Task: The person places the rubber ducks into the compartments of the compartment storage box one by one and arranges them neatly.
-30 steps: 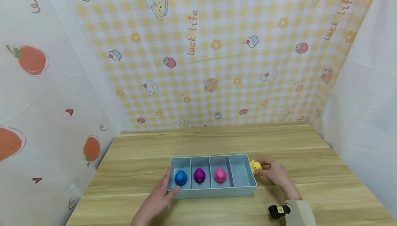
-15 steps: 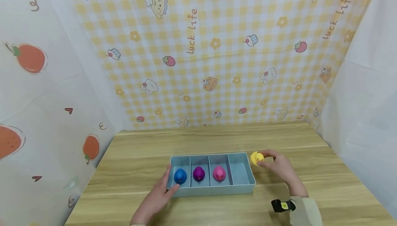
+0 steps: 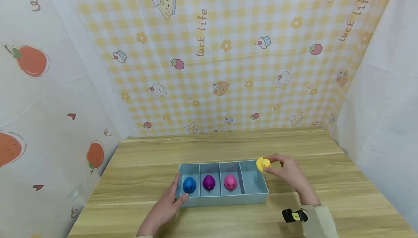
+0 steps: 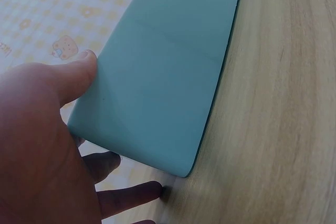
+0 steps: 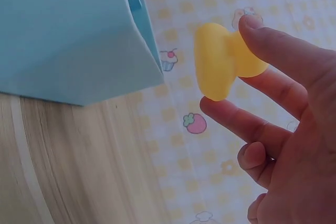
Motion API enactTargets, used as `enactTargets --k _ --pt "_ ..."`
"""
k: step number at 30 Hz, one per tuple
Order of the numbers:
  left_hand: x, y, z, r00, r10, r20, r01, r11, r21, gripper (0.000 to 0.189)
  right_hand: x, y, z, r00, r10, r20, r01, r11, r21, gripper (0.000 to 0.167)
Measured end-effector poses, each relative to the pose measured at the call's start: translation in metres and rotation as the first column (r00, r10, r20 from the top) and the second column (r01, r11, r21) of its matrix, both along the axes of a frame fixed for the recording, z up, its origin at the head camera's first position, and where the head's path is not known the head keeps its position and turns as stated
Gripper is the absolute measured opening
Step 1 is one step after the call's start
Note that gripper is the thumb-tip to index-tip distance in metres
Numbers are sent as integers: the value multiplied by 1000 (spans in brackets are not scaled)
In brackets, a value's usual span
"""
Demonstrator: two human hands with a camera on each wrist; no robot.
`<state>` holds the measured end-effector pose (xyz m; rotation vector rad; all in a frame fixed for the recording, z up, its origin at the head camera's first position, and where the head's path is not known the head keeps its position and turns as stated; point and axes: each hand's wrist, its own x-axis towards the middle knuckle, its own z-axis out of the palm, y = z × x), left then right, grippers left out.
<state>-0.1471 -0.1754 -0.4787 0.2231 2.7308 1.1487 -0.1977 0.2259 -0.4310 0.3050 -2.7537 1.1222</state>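
Note:
A light blue divided box [image 3: 225,201] lies lengthwise on the table. Its first three compartments from the left hold a blue rubber duck [image 3: 189,185], a purple duck [image 3: 209,183] and a pink duck [image 3: 230,182]; the rightmost is bare. My left hand [image 3: 166,205] holds the box's left end, thumb at the front rim and fingers along the end wall. Between thumb and fingers, my right hand [image 3: 290,174] pinches a yellow rubber duck [image 3: 260,164], raised over the back right corner of the box. In the right wrist view the yellow duck [image 5: 215,61] hangs beside the box's end.
The wood-grain table [image 3: 163,151] runs back to a yellow checked cloth [image 3: 202,85]. White cloths stand on the left [image 3: 65,96] and right [image 3: 382,122] sides. A black strap-like device [image 3: 294,215] is at the right sleeve.
My right hand has lifted the yellow duck from beside the box's right end, then carried it left over the back right corner. My left hand stays at the box.

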Motion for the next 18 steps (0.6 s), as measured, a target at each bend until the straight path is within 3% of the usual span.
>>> enactTargets --k 12,18 --pt "-1 -1 -2 1000 -4 0 4 1000 3 78 -2 -22 -7 997 74 19 -75 997 9 30" --pt "-1 -2 -3 1000 1 -8 -1 1000 3 78 0 -32 -15 995 97 22 -100 985 141 30"
